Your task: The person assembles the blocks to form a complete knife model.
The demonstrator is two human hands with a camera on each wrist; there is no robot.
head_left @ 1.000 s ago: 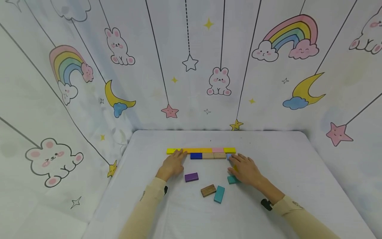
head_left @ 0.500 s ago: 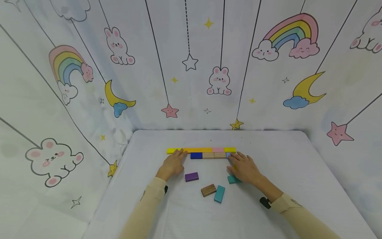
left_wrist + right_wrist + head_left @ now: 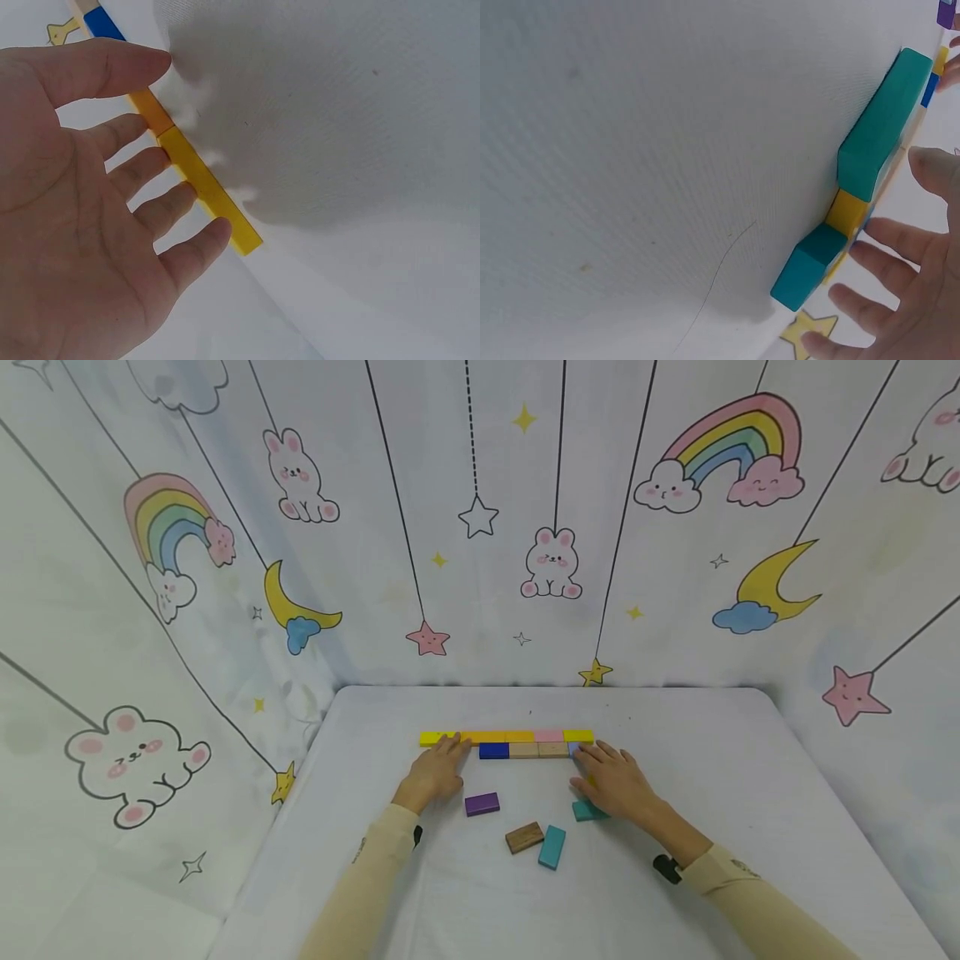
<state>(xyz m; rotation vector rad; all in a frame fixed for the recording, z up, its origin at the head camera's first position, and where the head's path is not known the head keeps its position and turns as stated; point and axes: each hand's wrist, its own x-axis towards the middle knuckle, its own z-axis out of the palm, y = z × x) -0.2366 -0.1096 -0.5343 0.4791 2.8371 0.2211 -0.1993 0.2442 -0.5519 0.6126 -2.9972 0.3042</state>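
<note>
My left hand (image 3: 432, 772) rests with extended fingers at the left end of the back row, its fingertips on the yellow blocks (image 3: 206, 187). Beyond its fingers this row continues with orange blocks (image 3: 495, 737), a pink block (image 3: 548, 736) and a yellow end block (image 3: 578, 736). In front lies a shorter row: a dark blue block (image 3: 493, 751), two plain wooden blocks (image 3: 538, 750) and a light blue block (image 3: 573, 748). My right hand (image 3: 618, 781), fingers extended, touches the light blue block and partly covers it. Beneath that hand lie a teal block (image 3: 588, 811) and a yellow block (image 3: 847, 214).
Loose on the white tabletop (image 3: 712, 735) lie a purple block (image 3: 482, 804), a brown wooden block (image 3: 524, 837) and another teal block (image 3: 552, 847), nearer than the rows. A patterned curtain (image 3: 480, 593) stands behind the table's far edge.
The right hand has shifted slightly left, and the light blue block has closed up against the plain wooden block. The left hand has stayed in place.
</note>
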